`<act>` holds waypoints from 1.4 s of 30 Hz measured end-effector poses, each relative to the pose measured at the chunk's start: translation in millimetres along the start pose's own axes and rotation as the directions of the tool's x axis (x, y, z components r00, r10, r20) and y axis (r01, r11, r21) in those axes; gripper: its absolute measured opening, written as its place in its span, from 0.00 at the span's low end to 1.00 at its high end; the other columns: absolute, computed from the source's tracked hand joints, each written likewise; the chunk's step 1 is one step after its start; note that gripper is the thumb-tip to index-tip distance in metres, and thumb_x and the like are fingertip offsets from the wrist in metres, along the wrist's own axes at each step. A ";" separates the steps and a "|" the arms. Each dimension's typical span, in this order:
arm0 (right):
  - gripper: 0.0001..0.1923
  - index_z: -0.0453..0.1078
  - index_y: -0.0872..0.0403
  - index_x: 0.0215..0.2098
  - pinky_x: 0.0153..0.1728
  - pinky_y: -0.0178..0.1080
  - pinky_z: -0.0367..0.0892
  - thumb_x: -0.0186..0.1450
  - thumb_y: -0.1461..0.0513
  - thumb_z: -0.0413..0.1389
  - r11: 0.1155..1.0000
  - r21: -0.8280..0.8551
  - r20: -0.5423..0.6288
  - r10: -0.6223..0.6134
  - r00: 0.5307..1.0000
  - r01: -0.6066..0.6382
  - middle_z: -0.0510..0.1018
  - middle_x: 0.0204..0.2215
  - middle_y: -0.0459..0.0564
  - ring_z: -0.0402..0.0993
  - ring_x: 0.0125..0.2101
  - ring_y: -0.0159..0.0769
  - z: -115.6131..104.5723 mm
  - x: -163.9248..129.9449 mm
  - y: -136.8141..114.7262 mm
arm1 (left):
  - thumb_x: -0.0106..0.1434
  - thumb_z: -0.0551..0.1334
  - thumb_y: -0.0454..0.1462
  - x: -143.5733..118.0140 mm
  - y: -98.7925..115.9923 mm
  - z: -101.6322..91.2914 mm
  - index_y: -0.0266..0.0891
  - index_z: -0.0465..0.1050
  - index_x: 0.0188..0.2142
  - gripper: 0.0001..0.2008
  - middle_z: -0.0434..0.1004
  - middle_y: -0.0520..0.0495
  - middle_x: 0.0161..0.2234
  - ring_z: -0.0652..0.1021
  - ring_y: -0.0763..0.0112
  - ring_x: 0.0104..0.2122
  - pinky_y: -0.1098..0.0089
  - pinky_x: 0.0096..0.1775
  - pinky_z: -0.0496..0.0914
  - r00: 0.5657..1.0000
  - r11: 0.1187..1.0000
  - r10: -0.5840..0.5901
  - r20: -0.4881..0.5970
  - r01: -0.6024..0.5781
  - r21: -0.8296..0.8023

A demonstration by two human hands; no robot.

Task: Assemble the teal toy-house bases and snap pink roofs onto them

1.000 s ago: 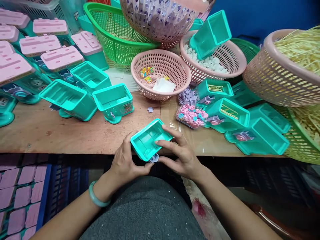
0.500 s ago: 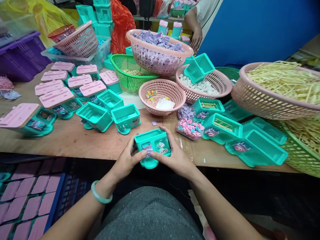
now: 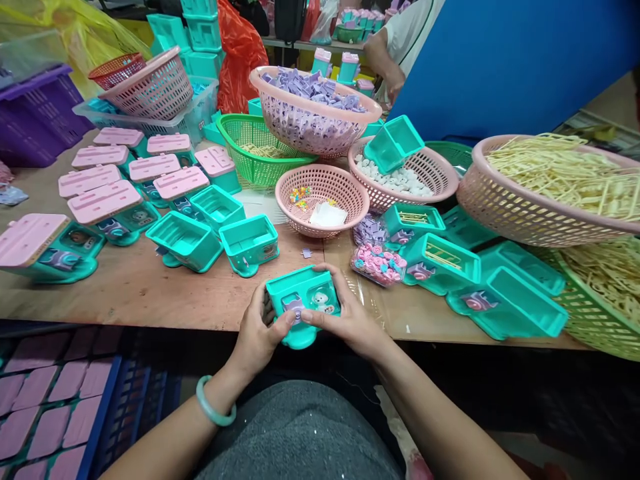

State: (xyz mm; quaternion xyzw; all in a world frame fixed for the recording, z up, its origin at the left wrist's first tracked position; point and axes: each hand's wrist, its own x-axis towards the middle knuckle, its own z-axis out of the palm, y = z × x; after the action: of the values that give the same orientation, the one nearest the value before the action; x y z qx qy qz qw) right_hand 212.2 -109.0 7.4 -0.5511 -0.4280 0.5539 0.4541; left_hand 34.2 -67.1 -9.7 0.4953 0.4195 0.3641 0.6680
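A teal plastic toy box [image 3: 303, 297] with a small purple piece and a white puppy sticker on its front is held upright at the table's near edge. My left hand [image 3: 257, 331] grips its left side, thumb pressing on the purple piece. My right hand [image 3: 350, 318] wraps its right side and top rim. Just behind it a loose purple piece [image 3: 307, 253] lies on the wooden table [image 3: 125, 287], with two open teal boxes [image 3: 249, 244] to the left.
Pink baskets hold purple pieces [image 3: 315, 110], white pieces [image 3: 400, 179], coloured bits [image 3: 323, 199] and cream sticks [image 3: 555, 183]. Pink-lidded teal boxes [image 3: 103, 200] fill the left; teal boxes with sticks [image 3: 440, 257] lie right. A blue crate [image 3: 55, 407] sits below left. Another person's arm [image 3: 387, 60] is at the back.
The teal box was turned from open side up to upright with its front facing me. The view tilted upward, showing more of the table's back. Both hands stayed on the box.
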 end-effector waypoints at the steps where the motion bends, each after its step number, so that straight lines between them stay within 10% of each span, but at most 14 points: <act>1: 0.38 0.56 0.43 0.59 0.39 0.40 0.75 0.57 0.51 0.70 1.000 0.003 -0.009 -0.009 1.000 0.009 0.75 0.42 0.46 0.76 0.40 0.39 -0.6 -1.3 0.6 | 0.57 0.70 0.49 -1.1 -0.9 -0.4 0.38 0.66 0.52 0.29 0.81 0.38 0.50 0.81 0.52 0.49 0.58 0.49 0.76 1.000 1.000 0.004 0.015 -0.004 -0.006; 9: 0.34 0.59 0.44 0.61 0.53 0.49 0.75 0.61 0.53 0.67 0.885 -0.407 0.066 -0.218 0.974 0.226 0.71 0.60 0.54 0.73 0.57 0.48 -21.8 -16.4 7.2 | 0.51 0.75 0.43 -9.7 -14.2 -10.4 0.42 0.58 0.58 0.40 0.74 0.37 0.55 0.78 0.49 0.53 0.54 0.52 0.75 0.989 0.975 0.104 0.106 -0.122 0.188; 14: 0.25 0.66 0.47 0.60 0.64 0.61 0.63 0.67 0.58 0.64 0.500 -0.669 0.227 -0.568 0.791 0.550 0.59 0.70 0.59 0.56 0.69 0.54 -28.3 -17.3 18.0 | 0.52 0.75 0.43 -4.3 -30.6 -23.8 0.42 0.54 0.64 0.46 0.70 0.34 0.59 0.74 0.44 0.59 0.47 0.58 0.71 0.902 0.709 0.383 0.198 -0.425 0.562; 18: 0.23 0.67 0.49 0.60 0.63 0.64 0.63 0.67 0.59 0.63 0.335 -0.682 0.349 -0.632 0.692 0.650 0.70 0.63 0.59 0.59 0.68 0.53 -29.2 -15.1 23.3 | 0.53 0.74 0.44 -1.4 -35.7 -27.3 0.42 0.49 0.67 0.49 0.69 0.32 0.59 0.76 0.46 0.58 0.51 0.55 0.76 0.828 0.571 0.482 0.286 -0.544 0.615; 23: 0.16 0.70 0.51 0.54 0.62 0.61 0.65 0.68 0.61 0.62 0.344 -0.697 0.290 -0.668 0.685 0.630 0.80 0.50 0.57 0.78 0.51 0.46 -21.1 -17.3 28.1 | 0.55 0.72 0.46 -3.8 -36.0 -21.0 0.39 0.49 0.68 0.49 0.71 0.31 0.57 0.78 0.45 0.55 0.51 0.52 0.78 0.815 0.534 0.511 0.272 -0.549 0.642; 32: 0.14 0.69 0.51 0.52 0.59 0.61 0.64 0.69 0.58 0.61 0.357 -0.695 0.362 -0.576 0.733 0.624 0.78 0.48 0.56 0.76 0.51 0.46 -26.7 -13.9 29.3 | 0.56 0.73 0.44 1.2 -32.8 -25.4 0.38 0.45 0.70 0.52 0.68 0.30 0.60 0.73 0.45 0.60 0.50 0.58 0.74 0.790 0.599 0.503 0.350 -0.611 0.518; 38: 0.16 0.68 0.44 0.53 0.58 0.62 0.64 0.68 0.59 0.61 0.456 -0.699 0.244 -0.572 0.783 0.551 0.78 0.48 0.53 0.76 0.49 0.48 -17.0 -12.9 31.0 | 0.54 0.73 0.40 -1.9 -32.5 -28.7 0.42 0.46 0.70 0.52 0.66 0.30 0.63 0.72 0.41 0.61 0.46 0.60 0.71 0.880 0.721 0.383 0.279 -0.474 0.505; 42: 0.24 0.67 0.44 0.56 0.55 0.58 0.69 0.65 0.54 0.65 0.529 -0.699 0.135 -0.562 0.816 0.481 0.76 0.50 0.54 0.73 0.53 0.50 -5.1 -13.5 13.7 | 0.56 0.73 0.42 3.1 -14.8 -32.3 0.45 0.56 0.67 0.43 0.67 0.34 0.64 0.71 0.43 0.63 0.49 0.60 0.71 0.970 0.948 0.096 0.223 -0.158 0.276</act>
State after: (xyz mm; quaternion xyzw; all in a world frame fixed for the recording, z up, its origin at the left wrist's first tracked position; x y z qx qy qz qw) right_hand 216.7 -125.3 -3.1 -0.5563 -0.7258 0.1548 0.3739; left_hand 6.7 -56.5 -29.7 0.6497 0.3641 0.2872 0.6024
